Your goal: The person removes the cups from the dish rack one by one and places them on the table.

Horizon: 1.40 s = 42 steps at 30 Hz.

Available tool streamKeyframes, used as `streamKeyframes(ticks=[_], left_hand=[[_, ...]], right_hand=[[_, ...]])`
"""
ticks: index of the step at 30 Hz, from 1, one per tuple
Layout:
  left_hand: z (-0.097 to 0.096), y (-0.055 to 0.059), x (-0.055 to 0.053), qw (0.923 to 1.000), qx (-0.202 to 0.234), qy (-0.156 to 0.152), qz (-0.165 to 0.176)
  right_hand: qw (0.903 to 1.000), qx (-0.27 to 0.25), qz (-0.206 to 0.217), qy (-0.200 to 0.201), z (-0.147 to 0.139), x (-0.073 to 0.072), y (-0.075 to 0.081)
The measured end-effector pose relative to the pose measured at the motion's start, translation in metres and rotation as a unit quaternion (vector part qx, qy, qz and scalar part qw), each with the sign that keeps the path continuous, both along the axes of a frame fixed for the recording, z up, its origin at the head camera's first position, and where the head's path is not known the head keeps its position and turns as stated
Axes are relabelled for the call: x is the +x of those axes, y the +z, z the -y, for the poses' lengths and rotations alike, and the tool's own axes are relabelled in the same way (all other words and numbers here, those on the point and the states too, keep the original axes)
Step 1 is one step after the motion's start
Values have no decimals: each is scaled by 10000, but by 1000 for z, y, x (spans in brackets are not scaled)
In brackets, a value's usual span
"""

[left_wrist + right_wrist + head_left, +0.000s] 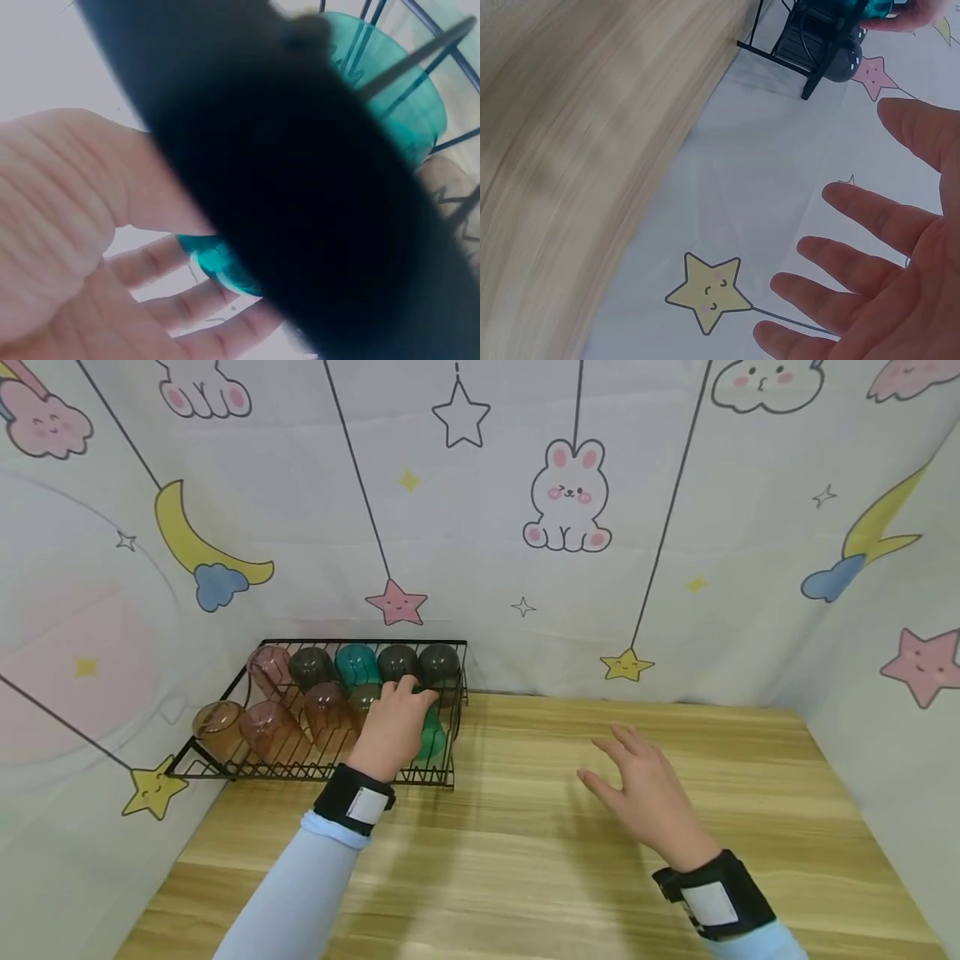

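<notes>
My left hand (392, 731) is at the front right corner of the black wire rack (452, 718), with thumb and fingers around an upside-down green cup (431, 739). In the left wrist view, the green cup (225, 268) shows between the thumb and the fingers, but a dark blurred band hides most of the grip. Over the table to the right, my right hand (651, 793) has its fingers spread and holds nothing. The right wrist view shows the right hand (907, 277) with its fingers apart.
Two rows of upside-down tinted cups fill the rack, among them a teal cup (357, 665), an amber cup (219, 729) and a pink cup (273, 731). Behind the wooden table (525, 860) hangs a patterned white cloth (495, 568), which also covers the sides.
</notes>
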<state>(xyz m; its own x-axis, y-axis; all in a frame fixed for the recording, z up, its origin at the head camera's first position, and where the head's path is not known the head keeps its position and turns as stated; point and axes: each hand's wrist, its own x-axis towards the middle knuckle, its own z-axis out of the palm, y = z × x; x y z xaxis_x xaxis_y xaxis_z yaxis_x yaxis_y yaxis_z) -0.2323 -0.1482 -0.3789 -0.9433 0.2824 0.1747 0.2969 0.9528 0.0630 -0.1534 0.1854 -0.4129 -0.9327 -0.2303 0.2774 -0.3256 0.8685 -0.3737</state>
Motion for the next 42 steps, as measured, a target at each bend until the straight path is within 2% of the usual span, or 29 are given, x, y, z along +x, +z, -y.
streamKeyframes(ticks=[7,15,20,24,28,31,34,38,42], left_hand=[[1,2,6,9998,-175,5,78],[3,11,9,9988,-398,-173,-221],[4,17,16,9976,-550,-229,-362],[7,26,24,9964,-612,-231,-537],[9,40,30,9934,-622,-118,-959],[9,50,34,9891,-536,97,-1367],[8,55,39,9834,-327,331,-1755],[2,56,45,9739,203,567,-2187],[-8,51,47,9635,849,726,-2432]], right_hand=[[9999,-106,38,71,-1,5,2],[9999,-127,-24,105,-1,5,10],[9999,-95,3,107,0,5,14],[9999,-96,31,96,-1,7,14],[9997,-236,36,2,0,8,15],[9987,-498,80,-113,0,9,19],[9958,-881,107,-230,0,11,22],[9891,-1400,141,-434,-1,12,24],[9811,-1788,286,-688,-4,12,27]])
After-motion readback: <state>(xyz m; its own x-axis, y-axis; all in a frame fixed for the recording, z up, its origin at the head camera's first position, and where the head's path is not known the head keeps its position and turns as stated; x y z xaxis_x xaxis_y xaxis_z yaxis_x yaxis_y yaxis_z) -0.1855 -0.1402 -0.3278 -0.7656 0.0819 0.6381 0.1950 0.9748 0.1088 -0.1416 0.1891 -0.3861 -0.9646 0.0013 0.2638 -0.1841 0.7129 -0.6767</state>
